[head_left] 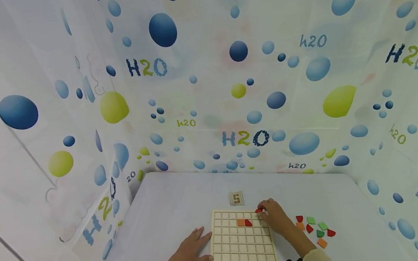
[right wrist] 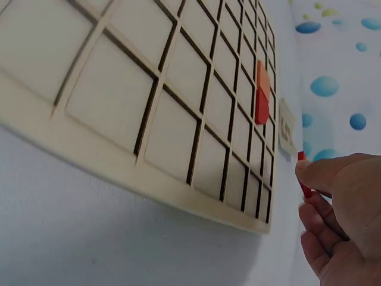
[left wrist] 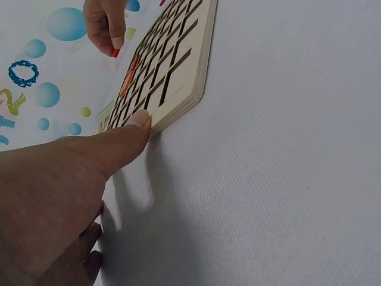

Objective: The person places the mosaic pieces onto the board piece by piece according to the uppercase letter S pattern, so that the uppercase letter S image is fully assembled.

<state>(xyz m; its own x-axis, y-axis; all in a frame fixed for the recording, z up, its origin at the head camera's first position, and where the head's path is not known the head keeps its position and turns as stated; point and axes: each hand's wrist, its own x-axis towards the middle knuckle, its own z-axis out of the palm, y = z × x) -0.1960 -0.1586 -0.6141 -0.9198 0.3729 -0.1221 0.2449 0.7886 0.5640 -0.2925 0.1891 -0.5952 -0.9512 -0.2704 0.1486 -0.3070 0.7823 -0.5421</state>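
A wooden grid board lies on the white table. Two tiles sit side by side in its upper cells: an orange square tile and a red quarter-round tile. Over the board's far right corner, my right hand pinches another red tile between thumb and fingers. At the left edge, my left hand is spread with fingers straight, its thumb touching the rim of the board. Its other fingers are partly hidden in the left wrist view.
Right of the board lie several loose tiles, among them a light green tile, a dark green tile and an orange tile. A small square piece marked like a 5 lies beyond the board. A patterned curtain surrounds the table.
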